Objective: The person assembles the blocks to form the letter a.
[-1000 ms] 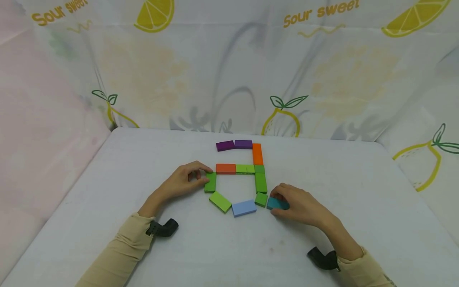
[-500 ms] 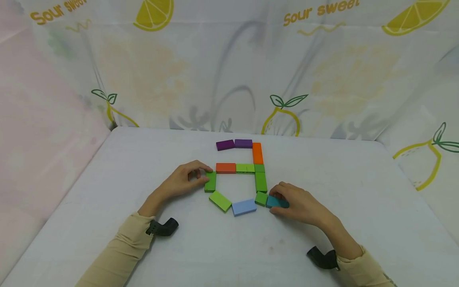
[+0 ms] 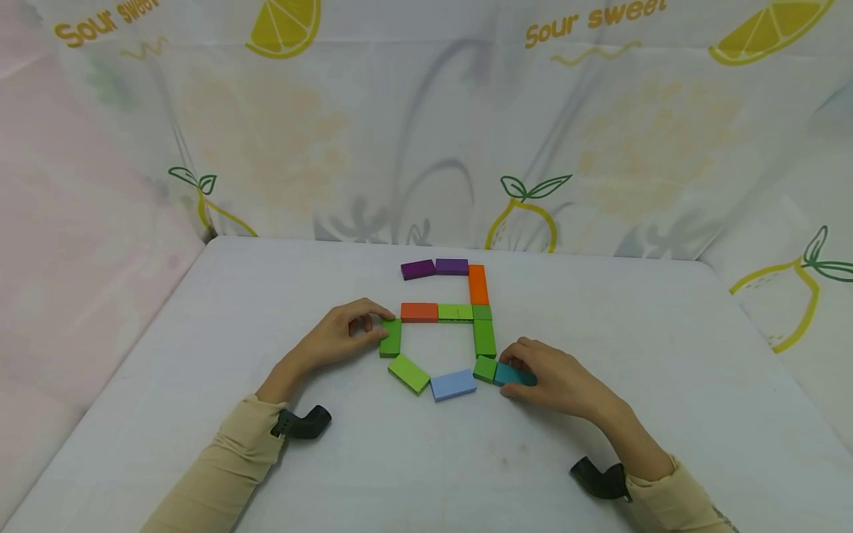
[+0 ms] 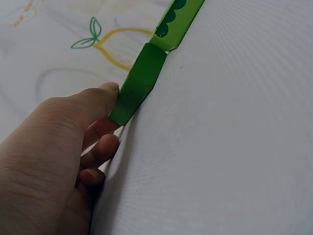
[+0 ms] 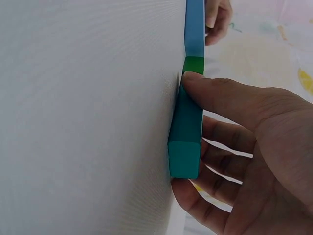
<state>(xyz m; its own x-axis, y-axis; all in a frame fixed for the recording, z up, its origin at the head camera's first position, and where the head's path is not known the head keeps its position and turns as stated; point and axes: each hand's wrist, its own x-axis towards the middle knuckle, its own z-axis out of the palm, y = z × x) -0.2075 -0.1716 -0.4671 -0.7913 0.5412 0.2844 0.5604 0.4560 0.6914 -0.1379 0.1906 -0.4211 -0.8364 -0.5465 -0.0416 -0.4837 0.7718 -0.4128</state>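
In the head view, my left hand (image 3: 336, 337) pinches an upright green block (image 3: 392, 342) at the left end of a pattern of flat coloured blocks. The left wrist view shows the thumb on that block's near side, with a light green block (image 4: 177, 22) just past it. My right hand (image 3: 560, 377) grips a teal block (image 3: 514, 375) between thumb and fingers, at the pattern's lower right. One end of the teal block meets a small green block (image 3: 485, 369). Beyond that, in the right wrist view, lies a light blue block (image 5: 194, 29).
A red-orange block (image 3: 420, 313), a light green block (image 3: 455, 313) and a small green block (image 3: 482, 312) form the middle row. Above stand an orange block (image 3: 478, 285) and two purple blocks (image 3: 452, 267). All lie on a white-covered table (image 3: 266, 281) before a lemon-print curtain (image 3: 413, 111).
My right hand has slid the teal block slightly left, closing the small gap to the small green block. The left hand and its green block have stayed in place.
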